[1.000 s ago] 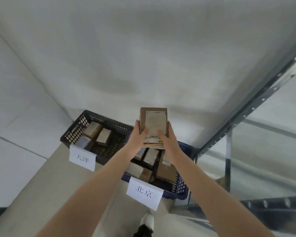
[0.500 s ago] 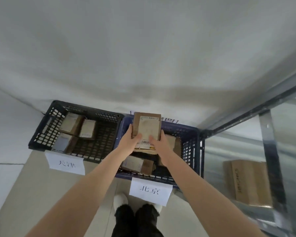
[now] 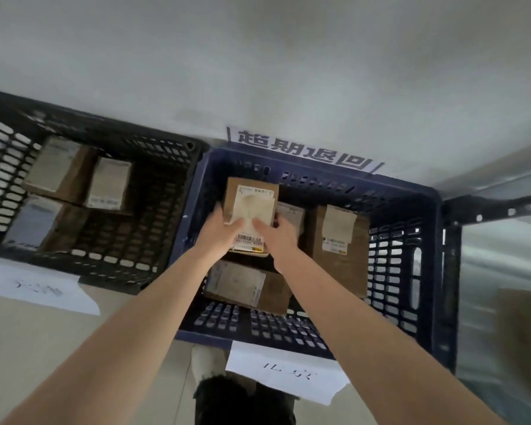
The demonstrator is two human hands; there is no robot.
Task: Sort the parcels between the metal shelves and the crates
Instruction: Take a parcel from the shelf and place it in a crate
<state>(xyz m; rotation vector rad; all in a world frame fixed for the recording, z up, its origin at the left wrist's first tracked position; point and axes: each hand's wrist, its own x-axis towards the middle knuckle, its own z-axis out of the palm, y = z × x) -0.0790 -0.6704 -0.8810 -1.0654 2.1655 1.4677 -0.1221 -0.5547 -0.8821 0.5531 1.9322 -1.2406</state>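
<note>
At nine o'clock, a black lattice-walled plastic crate (image 3: 154, 148) holds cardboard boxes (image 3: 62, 170). At centre, the left hand (image 3: 218, 234) and right hand (image 3: 281, 237) clasp a flat rectangular cardboard parcel (image 3: 251, 207) by its sides, thumbs on its white label, over the blue perforated crate's (image 3: 411, 256) ten-o'clock part. A grey metal shelf (image 3: 488, 207) stands at three o'clock.

The left forearm (image 3: 120, 332) and right forearm (image 3: 365, 317) are bare along all their visible length, and the left grip (image 3: 224, 231) and right grip (image 3: 276, 237) are bare as well. Between the arms, at the lower edge of the view, show dark trousers (image 3: 242, 403), their hem rough-looking though blurred. Just past the hem lies the toe of one white shoe (image 3: 204, 360).
</note>
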